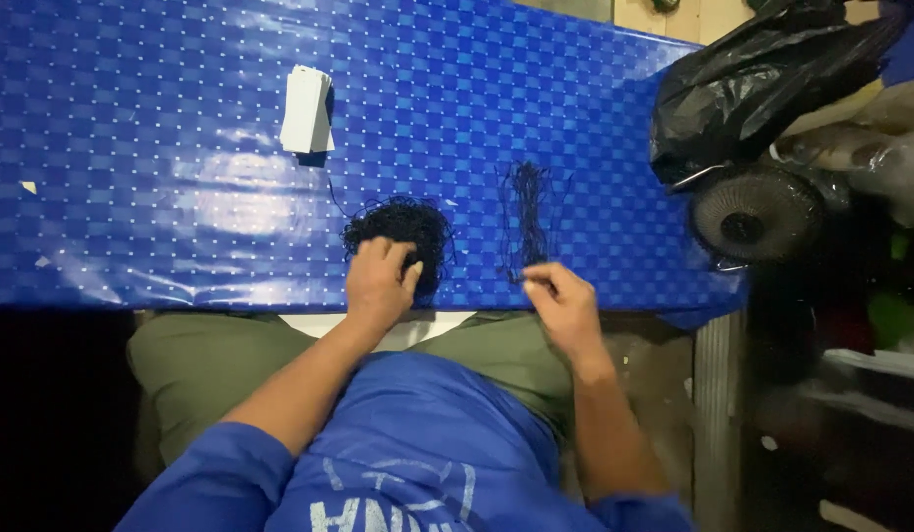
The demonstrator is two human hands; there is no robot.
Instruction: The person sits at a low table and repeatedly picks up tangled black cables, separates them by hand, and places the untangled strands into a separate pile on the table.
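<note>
A tangled heap of thin black string [403, 229] lies on the blue checked tablecloth [161, 118] near its front edge. My left hand [380, 281] rests on the near side of that heap, fingers curled into it. To the right lies a straightened bundle of black strings [526, 219], laid lengthwise away from me. My right hand [563, 303] pinches the near end of that bundle between thumb and fingers. A small stack of white cards [307, 109] sits farther back on the cloth, left of centre.
A black plastic bag [752, 84] and a round fan [754, 217] stand off the table's right end. My knees in olive trousers [215, 360] are under the front edge. The right side is dim clutter.
</note>
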